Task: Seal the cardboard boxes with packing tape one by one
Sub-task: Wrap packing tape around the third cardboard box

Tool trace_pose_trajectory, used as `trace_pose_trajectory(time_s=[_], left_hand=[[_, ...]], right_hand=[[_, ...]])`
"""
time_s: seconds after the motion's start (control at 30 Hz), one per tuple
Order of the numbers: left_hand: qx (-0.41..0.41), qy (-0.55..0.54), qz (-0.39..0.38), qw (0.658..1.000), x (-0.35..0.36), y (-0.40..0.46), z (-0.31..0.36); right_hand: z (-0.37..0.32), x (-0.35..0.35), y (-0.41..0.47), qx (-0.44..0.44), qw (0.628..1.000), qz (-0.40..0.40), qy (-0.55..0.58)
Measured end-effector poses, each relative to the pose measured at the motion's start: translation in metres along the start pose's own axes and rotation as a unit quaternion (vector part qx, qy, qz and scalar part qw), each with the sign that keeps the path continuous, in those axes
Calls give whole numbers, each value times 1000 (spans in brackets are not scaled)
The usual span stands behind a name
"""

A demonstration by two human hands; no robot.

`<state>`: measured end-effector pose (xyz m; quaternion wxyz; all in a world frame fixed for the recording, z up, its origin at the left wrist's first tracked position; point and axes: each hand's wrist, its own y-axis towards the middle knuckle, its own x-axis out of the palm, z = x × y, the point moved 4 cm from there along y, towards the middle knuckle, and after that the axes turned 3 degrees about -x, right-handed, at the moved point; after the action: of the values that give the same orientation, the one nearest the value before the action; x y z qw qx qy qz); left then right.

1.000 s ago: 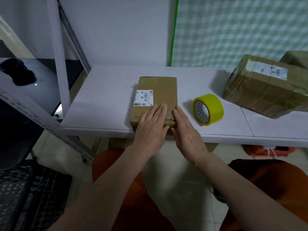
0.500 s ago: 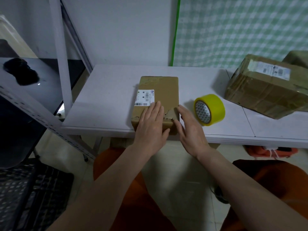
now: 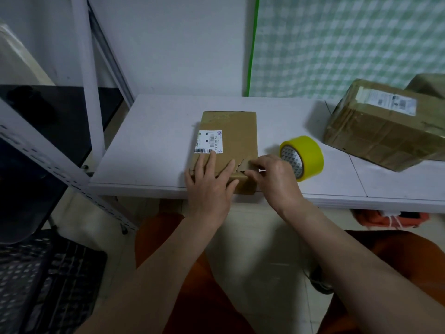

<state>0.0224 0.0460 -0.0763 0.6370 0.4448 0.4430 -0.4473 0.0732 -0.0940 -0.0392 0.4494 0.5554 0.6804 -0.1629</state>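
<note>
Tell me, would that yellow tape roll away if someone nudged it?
Probably. The tape stands on its round edge on the table, so a nudge along the table could set it rolling. Its wide band likely keeps it from tipping. Its hollow core suggests it lifts easily.

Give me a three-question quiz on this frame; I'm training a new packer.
1. True or false: the yellow tape roll stands on edge on the white table.
2. Which hand lies flat on the small cardboard box? A) left hand B) right hand
3. What white item is stuck on that box's top?

Key: 1 true. 2 A. 3 A shipping label.
</note>
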Motion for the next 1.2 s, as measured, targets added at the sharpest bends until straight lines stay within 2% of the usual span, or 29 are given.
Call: trace_pose_trajectory(time_s=[0.27,0.37,0.57,0.73,0.97,1.1,1.2], left_hand=[[-8,-10,0,1000,5,-3,-2],[2,-17,4,1000,4,-3,1],[-4,-36,19,999,4,-5,1],[-7,-62,40,997,0,-5,1],[6,-77,64,995,-3,-4,6],[12,-80,73,994,-5,-5,5],[12,-99,96,990,-8,-4,7]], right_hand=[[-10,1,-1,-122,981,-35,-148],[-13,0,-2,-149,977,-15,-150],[-11,-6,2,-119,985,-9,-128],[-16,-7,10,-125,971,-85,-186],[-21,-7,6,-154,967,-49,-195],[-18,-10,3,-156,975,-13,-157],[-13,-9,2,-126,985,24,-114]])
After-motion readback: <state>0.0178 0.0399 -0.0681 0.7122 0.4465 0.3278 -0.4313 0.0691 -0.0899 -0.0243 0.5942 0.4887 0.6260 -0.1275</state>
